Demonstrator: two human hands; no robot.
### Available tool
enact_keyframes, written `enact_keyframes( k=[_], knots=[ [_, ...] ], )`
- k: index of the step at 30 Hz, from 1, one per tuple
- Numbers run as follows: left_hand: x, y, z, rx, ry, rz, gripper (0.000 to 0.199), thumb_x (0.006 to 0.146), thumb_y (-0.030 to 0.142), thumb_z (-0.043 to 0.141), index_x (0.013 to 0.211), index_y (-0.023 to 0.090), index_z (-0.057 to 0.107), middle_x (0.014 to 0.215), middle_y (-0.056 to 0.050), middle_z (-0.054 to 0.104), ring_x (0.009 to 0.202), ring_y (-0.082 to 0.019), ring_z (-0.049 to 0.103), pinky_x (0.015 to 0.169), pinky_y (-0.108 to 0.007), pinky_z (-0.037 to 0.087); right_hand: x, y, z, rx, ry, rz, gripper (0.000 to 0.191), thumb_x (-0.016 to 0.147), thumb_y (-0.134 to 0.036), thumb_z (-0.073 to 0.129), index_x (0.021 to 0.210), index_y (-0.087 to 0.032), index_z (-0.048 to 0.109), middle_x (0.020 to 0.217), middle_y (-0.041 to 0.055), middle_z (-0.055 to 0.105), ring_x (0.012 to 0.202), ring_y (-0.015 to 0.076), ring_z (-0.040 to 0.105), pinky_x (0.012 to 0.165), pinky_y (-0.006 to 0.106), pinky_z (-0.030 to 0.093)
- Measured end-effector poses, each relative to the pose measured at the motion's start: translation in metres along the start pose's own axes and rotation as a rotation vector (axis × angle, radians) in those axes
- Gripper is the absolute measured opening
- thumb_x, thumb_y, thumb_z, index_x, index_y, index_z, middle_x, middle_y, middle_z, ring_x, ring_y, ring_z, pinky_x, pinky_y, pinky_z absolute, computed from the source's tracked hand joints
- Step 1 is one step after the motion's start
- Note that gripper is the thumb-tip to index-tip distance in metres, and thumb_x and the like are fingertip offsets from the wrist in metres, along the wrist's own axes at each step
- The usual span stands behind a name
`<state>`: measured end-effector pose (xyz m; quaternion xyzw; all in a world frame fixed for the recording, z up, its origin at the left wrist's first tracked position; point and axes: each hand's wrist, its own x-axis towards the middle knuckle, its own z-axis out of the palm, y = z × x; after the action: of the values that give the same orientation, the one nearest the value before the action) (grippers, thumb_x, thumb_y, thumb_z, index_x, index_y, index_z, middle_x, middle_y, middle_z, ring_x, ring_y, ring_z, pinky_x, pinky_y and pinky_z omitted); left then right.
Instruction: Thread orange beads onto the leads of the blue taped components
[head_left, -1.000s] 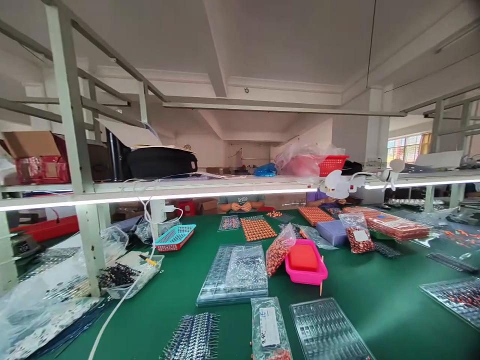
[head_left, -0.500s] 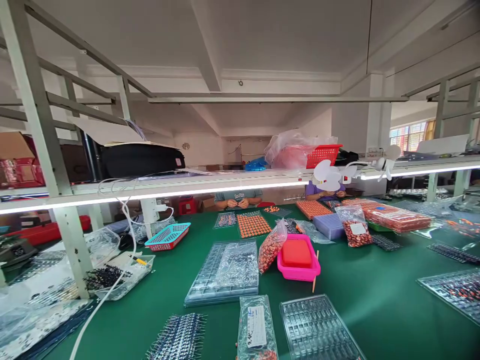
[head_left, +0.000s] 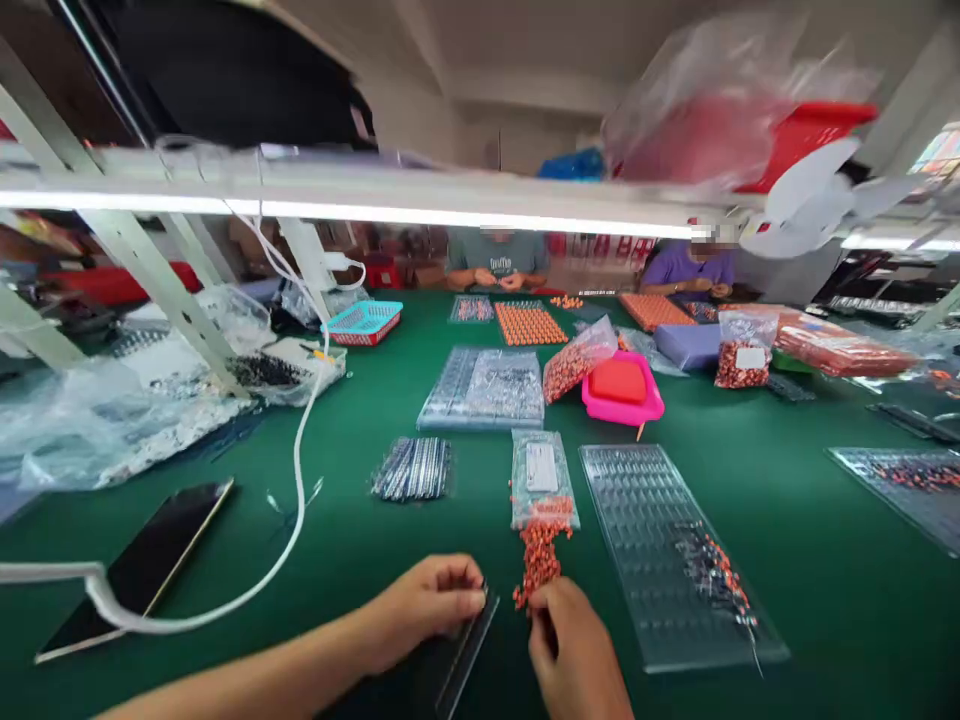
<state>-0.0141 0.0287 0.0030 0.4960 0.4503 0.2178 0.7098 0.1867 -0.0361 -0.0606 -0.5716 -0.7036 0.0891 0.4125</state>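
My left hand point(head_left: 431, 605) is closed in a pinch, with a small dark bit showing at the thumb tip; what it holds I cannot make out. Just below and beside those fingers, a narrow dark strip with a clear edge point(head_left: 469, 655) slants toward me. My right hand point(head_left: 576, 650) has its fingertips pinched together at the near end of a heap of small orange-red parts point(head_left: 540, 555). Anything between those fingertips is hidden. The heap spills from the open end of a clear labelled bag point(head_left: 541, 470).
A clear moulded tray point(head_left: 630, 540) carries dark and orange pieces at right. Beyond are a bundle of thin wired parts point(head_left: 414, 468), stacked clear trays point(head_left: 450, 390) and a pink basin point(head_left: 626, 408). A white cable point(head_left: 300, 470) loops beside a phone-like slab point(head_left: 142, 560). Two people sit opposite.
The view has tilted down, so the shelf sits higher and the near tabletop shows. Both my hands, the orange-red heap and the dark strip are now visible.
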Motion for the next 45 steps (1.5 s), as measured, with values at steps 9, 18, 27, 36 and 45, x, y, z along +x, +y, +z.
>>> enact_keyframes(
  k=[9, 18, 27, 36, 45],
  knots=[
    [-0.013, -0.010, -0.005, -0.165, -0.111, 0.086, 0.031, 0.081, 0.043, 0.076, 0.086, 0.016, 0.062, 0.102, -0.005, 0.073, 0.084, -0.016, 0.062, 0.078, -0.029, 0.047, 0.004, -0.022, -0.028, 0.162, -0.042, 0.280, 0.004, 0.091, -0.020, 0.060, 0.091, -0.021, 0.064, 0.081, 0.0005, 0.067, 0.065, 0.0124, 0.063, 0.057, 0.022, 0.051],
    [-0.025, -0.015, -0.001, -0.027, -0.193, 0.301, 0.008, 0.094, 0.024, 0.059, 0.090, 0.018, 0.062, 0.122, -0.009, 0.075, 0.114, -0.024, 0.068, 0.100, -0.037, 0.050, -0.016, -0.048, -0.003, 0.287, 0.120, 0.340, 0.015, 0.090, -0.018, 0.069, 0.104, -0.022, 0.066, 0.093, 0.0034, 0.072, 0.081, 0.0149, 0.070, 0.070, 0.025, 0.059],
    [-0.028, -0.014, 0.001, 0.107, -0.170, 0.370, 0.007, 0.095, 0.023, 0.057, 0.092, 0.019, 0.062, 0.119, -0.008, 0.076, 0.113, -0.022, 0.069, 0.100, -0.032, 0.050, -0.018, -0.048, -0.002, 0.373, 0.189, 0.316, 0.014, 0.089, -0.014, 0.070, 0.100, -0.022, 0.067, 0.091, 0.0034, 0.070, 0.088, 0.0171, 0.069, 0.075, 0.029, 0.059],
    [-0.030, -0.016, 0.001, 0.106, -0.185, 0.407, 0.005, 0.096, 0.020, 0.056, 0.095, 0.019, 0.061, 0.124, -0.009, 0.074, 0.113, -0.020, 0.069, 0.102, -0.033, 0.050, -0.024, -0.047, 0.001, 0.369, 0.195, 0.324, 0.017, 0.089, -0.012, 0.070, 0.101, -0.023, 0.067, 0.093, 0.0029, 0.069, 0.090, 0.0170, 0.068, 0.073, 0.028, 0.058],
    [-0.030, -0.017, 0.001, -0.003, -0.215, 0.333, 0.007, 0.096, 0.024, 0.059, 0.093, 0.018, 0.062, 0.127, -0.011, 0.072, 0.116, -0.023, 0.067, 0.106, -0.039, 0.048, -0.019, -0.049, -0.002, 0.291, 0.181, 0.166, 0.027, 0.089, -0.003, 0.066, 0.104, -0.025, 0.067, 0.091, 0.0027, 0.068, 0.086, 0.0160, 0.067, 0.070, 0.030, 0.058]
  ],
)
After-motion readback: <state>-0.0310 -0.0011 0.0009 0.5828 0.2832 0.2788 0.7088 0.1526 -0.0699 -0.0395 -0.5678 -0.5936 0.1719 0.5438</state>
